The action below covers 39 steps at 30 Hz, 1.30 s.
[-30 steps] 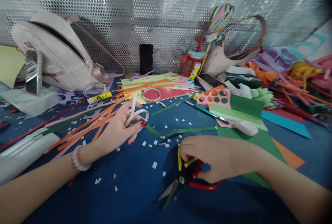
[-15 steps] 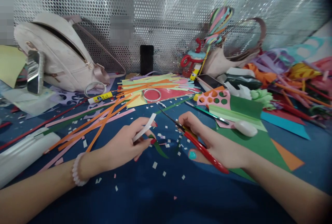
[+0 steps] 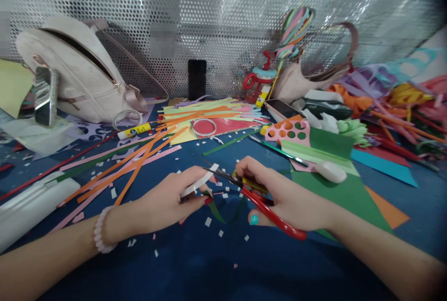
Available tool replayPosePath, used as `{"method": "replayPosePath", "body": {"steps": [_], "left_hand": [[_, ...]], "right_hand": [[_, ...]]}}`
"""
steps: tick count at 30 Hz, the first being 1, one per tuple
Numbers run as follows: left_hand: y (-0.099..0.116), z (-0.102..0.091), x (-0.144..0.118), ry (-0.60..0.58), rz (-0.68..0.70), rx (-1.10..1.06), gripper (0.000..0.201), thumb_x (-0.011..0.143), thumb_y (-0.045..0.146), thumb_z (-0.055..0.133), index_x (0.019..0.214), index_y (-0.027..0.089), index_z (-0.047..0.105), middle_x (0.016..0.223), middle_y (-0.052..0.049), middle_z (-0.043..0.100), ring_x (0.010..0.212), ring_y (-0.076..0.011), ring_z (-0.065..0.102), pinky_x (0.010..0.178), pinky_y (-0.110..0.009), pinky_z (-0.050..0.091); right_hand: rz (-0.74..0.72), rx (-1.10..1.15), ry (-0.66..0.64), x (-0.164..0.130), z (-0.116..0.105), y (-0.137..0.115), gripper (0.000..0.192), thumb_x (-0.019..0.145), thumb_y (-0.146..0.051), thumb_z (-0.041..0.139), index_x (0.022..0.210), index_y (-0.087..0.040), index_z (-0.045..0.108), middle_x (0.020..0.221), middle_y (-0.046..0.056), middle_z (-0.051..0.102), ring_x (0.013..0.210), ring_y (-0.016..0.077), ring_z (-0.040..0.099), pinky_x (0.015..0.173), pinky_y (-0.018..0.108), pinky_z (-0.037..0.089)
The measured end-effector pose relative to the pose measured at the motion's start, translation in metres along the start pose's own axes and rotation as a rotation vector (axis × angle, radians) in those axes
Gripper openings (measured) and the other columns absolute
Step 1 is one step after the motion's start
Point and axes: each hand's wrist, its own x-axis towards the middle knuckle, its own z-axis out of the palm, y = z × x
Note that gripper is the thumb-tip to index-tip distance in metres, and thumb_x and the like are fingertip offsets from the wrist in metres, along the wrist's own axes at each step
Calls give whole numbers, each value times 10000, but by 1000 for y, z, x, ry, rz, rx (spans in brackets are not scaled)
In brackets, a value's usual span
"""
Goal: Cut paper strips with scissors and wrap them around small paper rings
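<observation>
Head cam: L hand [image 3: 164, 198], beaded bracelet [image 3: 104, 230] at wrist, holds a white strip [image 3: 199, 183] and a green strip [image 3: 217, 210] w/ fingers curled closed, strip ends jutting out toward the R. R hand [image 3: 293, 201] grips red-and-yellow-handled scissors [image 3: 240, 182], fingers wrapped round handles, blades slightly parted by the white strip's free end; can't tell if touching. Both hands over blue worktop [image 3: 195, 264] strewn w/ paper bits [image 3: 208, 222]. Orange strips [image 3: 141, 161] lie beyond L hand; green sheet [image 3: 321, 194] lies partly under R forearm.
</observation>
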Motion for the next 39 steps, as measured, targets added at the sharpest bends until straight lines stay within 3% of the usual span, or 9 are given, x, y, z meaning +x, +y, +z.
{"method": "replayPosePath", "body": {"steps": [5,12,22,28,34,39], "left_hand": [[-1,-1,-1,-13,20,39,169,845,216,485,1008,249,516,690,62,533,396,-30,465,406,-135,394],[-2,0,-1,-26,-6,69,197,857,265,487,1050,298,510,677,71,539,390,-38,475,397,-133,390],[-3,-1,-2,-36,12,106,157,867,296,487,1024,294,499,657,82,527,401,-30,485,410,-114,396],[-3,-1,-2,-38,27,82,138,863,269,493,999,276,516,843,58,573,414,-2,469,410,-104,393],[-4,-2,-1,-26,29,95,98,856,295,495,930,234,516,992,23,546,422,2,462,404,-121,416],[-5,-5,0,-30,24,179,120,863,313,476,924,229,535,1008,11,525,455,-10,480,470,-155,443]], "right_hand": [[1,41,5,0,1,1,406,721,-400,675,928,-218,377,809,-14,429,666,113,360,581,223,368],[25,66,-19,3,2,1,391,731,-397,660,903,-218,358,755,-41,408,616,95,320,521,204,317],[49,92,-10,4,3,1,304,745,-217,622,856,-225,339,677,-76,405,564,76,315,497,195,287],[61,88,-3,4,2,0,298,748,-220,626,849,-224,345,668,-78,412,558,75,315,499,198,284],[58,31,102,6,4,3,361,703,-240,693,784,-222,342,639,-90,365,545,72,286,484,197,266],[56,53,163,6,3,3,331,713,-305,662,762,-222,345,603,-84,360,528,83,282,476,210,264]]}}
